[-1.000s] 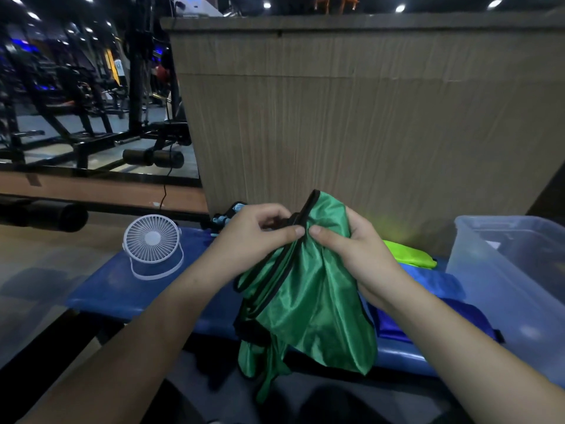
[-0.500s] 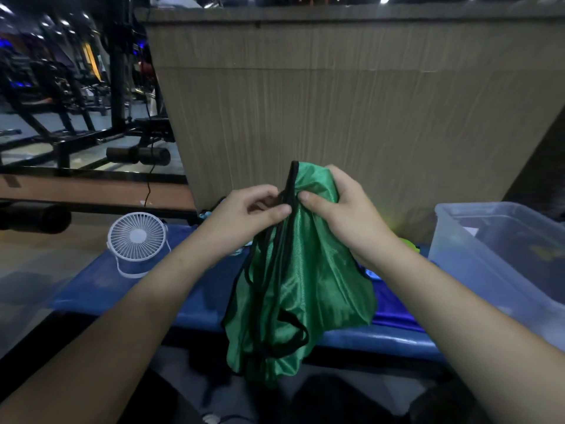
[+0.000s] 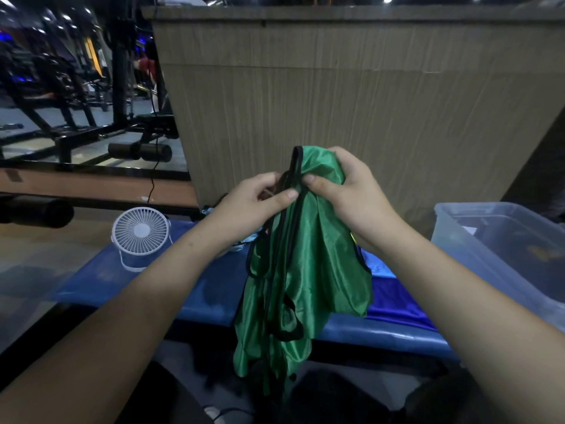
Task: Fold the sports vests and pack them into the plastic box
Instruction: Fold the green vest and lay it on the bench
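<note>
A shiny green sports vest (image 3: 308, 270) with black trim hangs bunched in the air above the blue bench (image 3: 195, 298). My left hand (image 3: 253, 203) pinches its black-edged strap near the top. My right hand (image 3: 348, 191) grips the green cloth just beside it, fingers curled over the top. The vest's lower part dangles past the bench's front edge. A blue vest (image 3: 394, 304) lies on the bench behind it, with a lighter blue one (image 3: 377, 266) partly hidden. The clear plastic box (image 3: 458, 240) stands on the right end of the bench, its lid off.
A small white desk fan (image 3: 140, 237) stands on the bench's left part. A tall wood-grain partition (image 3: 351, 96) rises right behind the bench. Gym machines and a black padded roller (image 3: 139, 151) fill the left background. Some crumpled pale-blue cloth (image 3: 241, 243) lies under my left wrist.
Both hands have lifted the green vest higher and drawn it together, so more of it hangs straight down. The yellow-green vest behind my right hand is now hidden.
</note>
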`<state>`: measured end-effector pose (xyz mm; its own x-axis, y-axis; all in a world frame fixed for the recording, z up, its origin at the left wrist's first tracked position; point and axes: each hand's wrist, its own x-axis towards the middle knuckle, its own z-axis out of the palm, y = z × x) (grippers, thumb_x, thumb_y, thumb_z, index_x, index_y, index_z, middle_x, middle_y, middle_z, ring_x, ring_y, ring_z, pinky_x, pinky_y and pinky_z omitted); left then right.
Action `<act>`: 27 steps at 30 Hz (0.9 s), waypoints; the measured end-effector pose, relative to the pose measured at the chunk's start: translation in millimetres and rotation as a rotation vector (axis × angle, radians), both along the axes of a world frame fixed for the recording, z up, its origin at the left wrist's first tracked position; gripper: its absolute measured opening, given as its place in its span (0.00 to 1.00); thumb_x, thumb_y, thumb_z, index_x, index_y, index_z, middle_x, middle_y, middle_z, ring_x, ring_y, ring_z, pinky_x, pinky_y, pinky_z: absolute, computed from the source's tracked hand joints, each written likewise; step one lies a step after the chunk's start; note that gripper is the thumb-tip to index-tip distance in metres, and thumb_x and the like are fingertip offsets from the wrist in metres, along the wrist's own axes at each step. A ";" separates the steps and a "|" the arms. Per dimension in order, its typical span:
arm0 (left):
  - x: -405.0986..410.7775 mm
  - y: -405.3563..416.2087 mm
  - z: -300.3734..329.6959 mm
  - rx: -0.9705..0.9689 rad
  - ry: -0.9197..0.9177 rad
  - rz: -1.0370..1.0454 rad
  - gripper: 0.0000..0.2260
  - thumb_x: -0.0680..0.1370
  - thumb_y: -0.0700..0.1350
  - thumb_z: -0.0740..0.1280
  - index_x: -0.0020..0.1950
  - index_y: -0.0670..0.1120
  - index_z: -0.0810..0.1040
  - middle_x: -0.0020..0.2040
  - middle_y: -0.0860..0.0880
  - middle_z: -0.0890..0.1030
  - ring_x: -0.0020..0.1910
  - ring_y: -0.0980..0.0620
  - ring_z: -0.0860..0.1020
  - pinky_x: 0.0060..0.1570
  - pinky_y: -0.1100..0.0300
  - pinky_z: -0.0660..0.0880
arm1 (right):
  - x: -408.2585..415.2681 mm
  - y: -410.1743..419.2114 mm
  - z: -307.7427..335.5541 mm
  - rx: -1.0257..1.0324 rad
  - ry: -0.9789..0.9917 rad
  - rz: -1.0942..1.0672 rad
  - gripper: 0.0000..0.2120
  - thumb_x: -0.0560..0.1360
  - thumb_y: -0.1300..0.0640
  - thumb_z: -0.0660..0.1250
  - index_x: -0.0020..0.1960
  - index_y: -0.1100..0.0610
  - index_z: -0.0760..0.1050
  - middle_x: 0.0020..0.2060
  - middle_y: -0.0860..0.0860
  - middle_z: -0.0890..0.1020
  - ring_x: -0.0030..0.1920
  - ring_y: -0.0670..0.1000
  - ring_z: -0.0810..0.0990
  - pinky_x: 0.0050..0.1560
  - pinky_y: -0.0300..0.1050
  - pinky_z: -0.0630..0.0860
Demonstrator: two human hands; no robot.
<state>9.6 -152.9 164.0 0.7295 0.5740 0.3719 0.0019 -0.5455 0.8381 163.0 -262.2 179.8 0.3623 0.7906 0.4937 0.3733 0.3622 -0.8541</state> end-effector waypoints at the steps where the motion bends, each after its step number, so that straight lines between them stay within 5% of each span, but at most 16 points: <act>1: -0.6 0.8 -2.4 0.006 0.012 0.006 0.12 0.78 0.54 0.69 0.60 0.52 0.81 0.60 0.44 0.80 0.59 0.50 0.79 0.64 0.57 0.75 | 0.6 -0.5 1.3 0.011 0.004 -0.011 0.06 0.77 0.62 0.71 0.53 0.60 0.76 0.46 0.60 0.84 0.45 0.53 0.83 0.52 0.57 0.80; 4: -2.9 -0.5 -3.5 0.084 0.028 0.052 0.08 0.79 0.50 0.70 0.57 0.53 0.80 0.61 0.48 0.77 0.58 0.60 0.76 0.57 0.74 0.69 | 1.3 -2.4 5.6 0.028 -0.003 -0.030 0.06 0.77 0.62 0.71 0.52 0.60 0.75 0.47 0.61 0.84 0.44 0.53 0.83 0.50 0.56 0.81; 8: -0.8 -4.9 5.4 -0.013 -0.071 0.006 0.11 0.77 0.43 0.73 0.57 0.42 0.80 0.54 0.42 0.84 0.54 0.46 0.83 0.57 0.48 0.79 | -3.6 -1.0 8.7 0.015 -0.043 -0.039 0.06 0.76 0.63 0.71 0.51 0.60 0.75 0.41 0.53 0.83 0.40 0.48 0.81 0.44 0.48 0.79; 14: -1.6 -4.9 15.2 0.041 -0.137 0.000 0.08 0.77 0.39 0.72 0.56 0.39 0.81 0.52 0.42 0.85 0.51 0.54 0.83 0.54 0.59 0.79 | -4.6 -2.9 15.1 0.013 -0.038 0.009 0.09 0.75 0.63 0.73 0.53 0.60 0.76 0.44 0.54 0.84 0.43 0.51 0.83 0.48 0.51 0.81; 19: -10.2 5.5 16.1 0.087 -0.116 0.026 0.05 0.78 0.39 0.71 0.53 0.45 0.82 0.52 0.45 0.85 0.53 0.50 0.83 0.59 0.51 0.79 | 2.0 -6.3 19.2 -0.051 0.035 0.135 0.13 0.73 0.68 0.73 0.56 0.61 0.75 0.48 0.56 0.85 0.46 0.54 0.84 0.49 0.52 0.82; 22: -10.5 -1.9 18.3 0.055 -0.093 -0.024 0.11 0.76 0.45 0.73 0.58 0.45 0.81 0.54 0.47 0.84 0.55 0.50 0.83 0.61 0.51 0.78 | 3.0 -6.0 19.2 -0.049 -0.055 0.076 0.15 0.71 0.67 0.75 0.54 0.58 0.77 0.46 0.54 0.85 0.44 0.51 0.83 0.50 0.53 0.81; 25: -5.8 -12.8 23.2 0.112 -0.113 0.018 0.12 0.75 0.52 0.75 0.53 0.46 0.82 0.47 0.46 0.83 0.46 0.55 0.80 0.48 0.58 0.76 | -3.9 -1.9 15.2 -0.060 -0.177 0.055 0.18 0.67 0.62 0.78 0.54 0.53 0.77 0.44 0.50 0.83 0.44 0.47 0.81 0.50 0.50 0.78; 27: -5.3 -16.3 28.8 0.166 -0.156 0.076 0.06 0.76 0.46 0.75 0.48 0.45 0.83 0.44 0.44 0.83 0.41 0.57 0.78 0.43 0.60 0.75 | -7.4 -1.8 12.8 -0.084 -0.199 0.078 0.20 0.67 0.61 0.78 0.55 0.52 0.77 0.46 0.50 0.84 0.45 0.48 0.82 0.52 0.52 0.79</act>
